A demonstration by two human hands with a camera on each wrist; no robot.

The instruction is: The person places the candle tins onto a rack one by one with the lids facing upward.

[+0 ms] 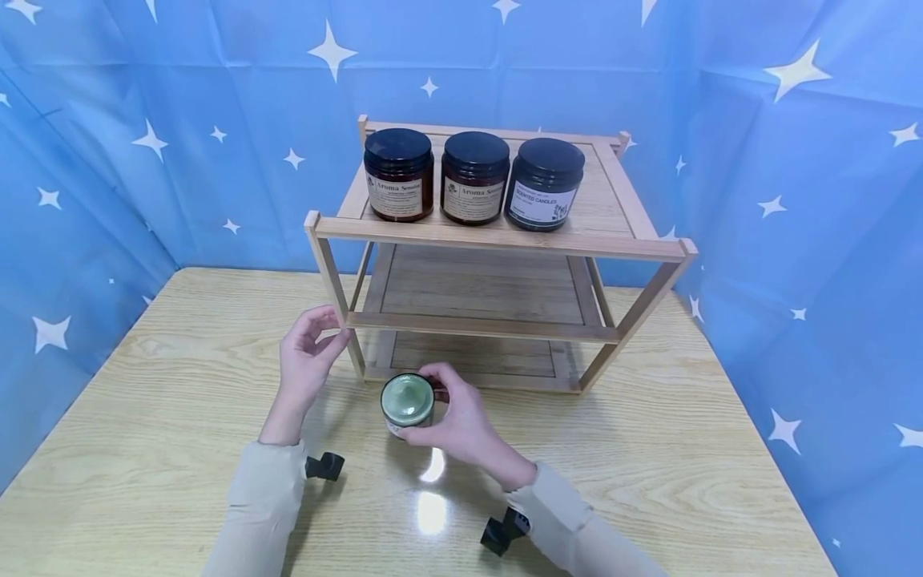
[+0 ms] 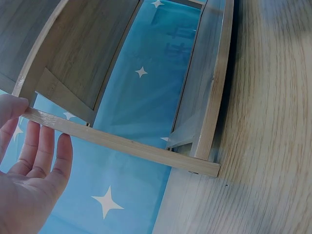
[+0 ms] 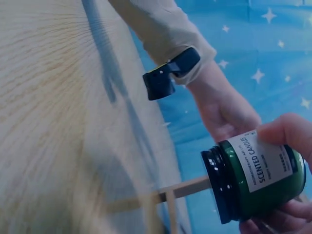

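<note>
A green glass scented candle jar (image 1: 408, 401) is upside down in front of the wooden rack (image 1: 505, 240). Its green base faces up in the head view; in the right wrist view its black lid (image 3: 219, 187) points toward the table side. My right hand (image 1: 465, 421) grips the jar from the right, thumb across the white label (image 3: 261, 163) and fingers round the far side. At the rack's left front post (image 2: 122, 144), my left hand (image 1: 308, 357) holds on, thumb on one side and fingertips on the other.
Three dark candle jars with black lids stand along the rack's top shelf: a left brown jar (image 1: 399, 176), a middle brown jar (image 1: 474, 178) and a right black jar (image 1: 545, 184). Below are two lower shelves. A blue star-patterned curtain (image 1: 238, 120) surrounds the wooden table (image 1: 130, 449).
</note>
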